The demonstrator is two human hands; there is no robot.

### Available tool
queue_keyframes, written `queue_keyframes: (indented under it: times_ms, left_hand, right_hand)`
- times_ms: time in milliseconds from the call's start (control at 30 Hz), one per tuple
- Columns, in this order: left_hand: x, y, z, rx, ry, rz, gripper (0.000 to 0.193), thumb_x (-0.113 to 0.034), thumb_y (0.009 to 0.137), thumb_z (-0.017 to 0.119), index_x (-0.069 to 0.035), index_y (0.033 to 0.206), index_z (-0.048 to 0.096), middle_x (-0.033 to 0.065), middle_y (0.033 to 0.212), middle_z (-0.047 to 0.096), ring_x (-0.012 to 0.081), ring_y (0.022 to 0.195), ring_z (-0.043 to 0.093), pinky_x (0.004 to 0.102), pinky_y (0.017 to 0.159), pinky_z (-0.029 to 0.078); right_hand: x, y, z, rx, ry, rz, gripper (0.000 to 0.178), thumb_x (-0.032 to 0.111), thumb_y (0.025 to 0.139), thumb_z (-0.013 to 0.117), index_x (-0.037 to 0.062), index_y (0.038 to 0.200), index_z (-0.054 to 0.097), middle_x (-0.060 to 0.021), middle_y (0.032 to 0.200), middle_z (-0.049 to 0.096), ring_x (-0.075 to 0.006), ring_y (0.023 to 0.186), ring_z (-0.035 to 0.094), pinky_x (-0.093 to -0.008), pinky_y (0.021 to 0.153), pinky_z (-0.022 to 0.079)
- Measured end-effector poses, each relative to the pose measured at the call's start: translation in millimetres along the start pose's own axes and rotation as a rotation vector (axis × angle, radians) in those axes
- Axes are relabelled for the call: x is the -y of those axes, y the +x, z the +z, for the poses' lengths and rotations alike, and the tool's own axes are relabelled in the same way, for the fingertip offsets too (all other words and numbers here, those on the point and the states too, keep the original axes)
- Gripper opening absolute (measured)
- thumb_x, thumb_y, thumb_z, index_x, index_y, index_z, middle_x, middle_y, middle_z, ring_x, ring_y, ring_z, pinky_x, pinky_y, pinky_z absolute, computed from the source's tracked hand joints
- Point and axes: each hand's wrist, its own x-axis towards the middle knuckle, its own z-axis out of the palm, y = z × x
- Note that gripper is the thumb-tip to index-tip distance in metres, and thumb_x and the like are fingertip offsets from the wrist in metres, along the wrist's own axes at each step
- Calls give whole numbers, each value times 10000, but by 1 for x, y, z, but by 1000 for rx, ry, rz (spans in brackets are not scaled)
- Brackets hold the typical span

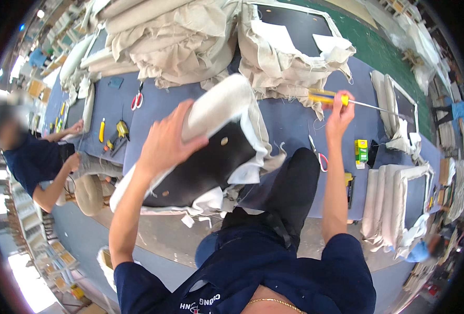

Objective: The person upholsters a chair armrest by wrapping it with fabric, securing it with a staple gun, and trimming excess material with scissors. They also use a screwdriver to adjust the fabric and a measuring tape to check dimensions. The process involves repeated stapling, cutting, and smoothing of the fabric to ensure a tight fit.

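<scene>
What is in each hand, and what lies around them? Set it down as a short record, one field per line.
Left hand: grips the edge of a beige cushion, dark underside showing
Right hand: holds a yellow-handled tool with a long thin shaft
Table: blue; red-handled scissors, green-and-yellow box
Far side: stacked beige upholstery
Left: a co-worker

A hand could pass along the strip of blue tabletop [284, 118] at centre, between the tilted cushion [203, 165] and the right hand [339, 118]. Piled beige covers [174, 47] wall off the top of the frame, and a dark-trousered leg [295, 183] blocks this lane's lower end. At right, the screwdriver [327, 97] reaches across toward the cushions, with scissors [323, 162] and a green-yellow box [361, 152] below it. Left of centre, a second passage narrows at a yellow power tool [122, 130].
</scene>
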Motion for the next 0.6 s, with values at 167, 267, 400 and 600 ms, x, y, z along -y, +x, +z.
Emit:
queue_keyframes:
  times_ms: [167,267,400,600]
  left_hand:
    - [-35,-28,-5,15,-15,-65,796,-343,739,879,-66,1376,491,179,1198,685,414,1051,666,503,794,515]
    - [-49,-21,-9,23,-8,-82,778,-258,663,923,-73,1323,554,193,1105,712,392,1019,693,437,869,526]
    - [-72,-32,-19,2,14,-8,766,-225,655,923,-64,1310,559,180,1101,713,391,1011,695,432,869,525]
    - [-99,-26,2,1,108,158,759,-250,715,884,-66,1351,511,146,1178,645,366,1009,666,429,831,531]
  right_hand:
    - [-103,-91,-139,277,-1008,212,323,237,949,626,77,1223,567,-222,832,693,-419,783,690,-525,724,529]
    - [-139,-137,-195,358,-1148,253,329,226,937,638,82,1227,579,-235,845,705,-476,841,673,-583,759,512]
    - [-138,-138,-202,481,-1186,232,444,249,941,668,44,1323,574,-253,1041,697,-438,1025,666,-517,895,524]
    - [93,-80,-24,477,124,-40,663,417,934,632,-27,1416,533,-183,1350,636,-281,1261,596,-414,1096,427]
